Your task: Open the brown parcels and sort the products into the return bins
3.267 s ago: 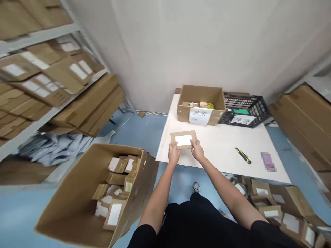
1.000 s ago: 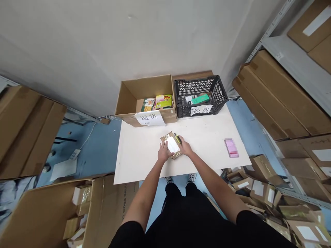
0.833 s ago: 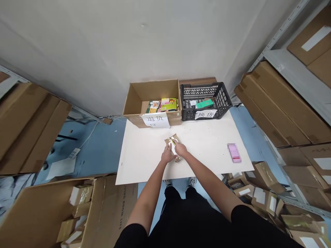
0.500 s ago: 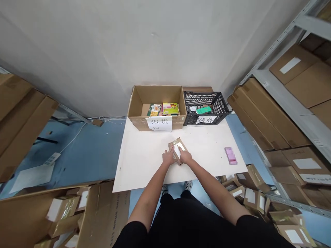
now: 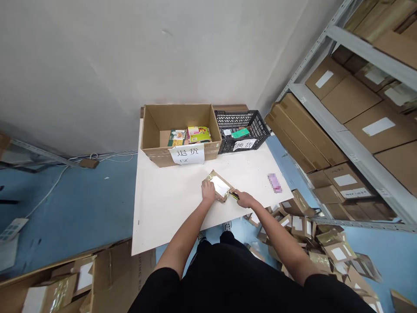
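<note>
On the white table lies a small cardboard parcel (image 5: 220, 186) with a white label on top and shiny tape at its ends. My left hand (image 5: 208, 191) grips its left side, fingers curled over the edge. In my right hand (image 5: 243, 199) is a black-and-yellow utility knife (image 5: 233, 195), whose tip meets the parcel's right end. Whether the blade is in the cardboard is too small to tell. A blurred-out pink item (image 5: 274, 183) rests farther right on the table.
An open carton (image 5: 153, 153) holding several colourful packets stands at the table's back (image 5: 153, 200). Beside it is a black plastic crate (image 5: 260, 130) with a green item. Metal shelving (image 5: 325, 100) with boxes rises at right; parcels (image 5: 296, 224) are heaped on the floor.
My right hand has drawn back from the parcel's top to its right end, bringing the knife into plain sight. The parcel has turned slightly, and the view has swung right.
</note>
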The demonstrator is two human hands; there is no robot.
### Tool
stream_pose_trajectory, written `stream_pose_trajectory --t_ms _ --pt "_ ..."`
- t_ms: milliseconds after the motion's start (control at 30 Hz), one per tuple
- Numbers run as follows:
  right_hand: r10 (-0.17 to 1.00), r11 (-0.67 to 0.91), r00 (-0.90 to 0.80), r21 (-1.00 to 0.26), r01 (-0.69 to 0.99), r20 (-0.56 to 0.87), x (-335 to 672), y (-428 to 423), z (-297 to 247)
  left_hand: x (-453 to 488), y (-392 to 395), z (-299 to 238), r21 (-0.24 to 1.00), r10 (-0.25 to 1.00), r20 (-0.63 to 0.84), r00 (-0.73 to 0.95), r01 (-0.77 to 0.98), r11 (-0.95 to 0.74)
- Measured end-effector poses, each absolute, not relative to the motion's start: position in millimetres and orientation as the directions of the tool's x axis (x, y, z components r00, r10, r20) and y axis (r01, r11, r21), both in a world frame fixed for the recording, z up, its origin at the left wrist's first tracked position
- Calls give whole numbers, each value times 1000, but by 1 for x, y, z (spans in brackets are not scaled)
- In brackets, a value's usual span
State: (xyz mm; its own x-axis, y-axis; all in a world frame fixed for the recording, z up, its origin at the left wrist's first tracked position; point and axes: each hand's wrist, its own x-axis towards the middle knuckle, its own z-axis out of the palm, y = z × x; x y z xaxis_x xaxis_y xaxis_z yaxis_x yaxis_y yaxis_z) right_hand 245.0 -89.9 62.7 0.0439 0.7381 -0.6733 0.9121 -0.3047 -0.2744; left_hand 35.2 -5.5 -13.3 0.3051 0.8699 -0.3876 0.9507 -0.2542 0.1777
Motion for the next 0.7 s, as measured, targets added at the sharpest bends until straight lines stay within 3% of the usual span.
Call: stream_pose_trajectory --t_ms 100,233,300,433,533,700 --pt "773 -524 217 -407 748 -596 250 -98 52 35 -12 -18 216 883 -341 324 941 -262" --pt "803 -574 364 -447 686 -473 232 -89 24 30 -23 -28 320 819 -342 460 877 -359" --pt "814 -550 356 -415 724 -458 219 -74 11 37 -32 -32 298 827 -363 429 895 -333" --pt "844 -480 317 -346 806 -433 208 -41 -5 79 -58 -39 123 887 -429 168 984 -127" --pt "869 -423 247 -385 820 -428 221 -26 -8 109 -73 -41 41 884 -465 36 999 -19" --pt "901 -355 140 -514 781 -410 263 -35 0 109 -76 -32 85 894 -441 82 995 -49"
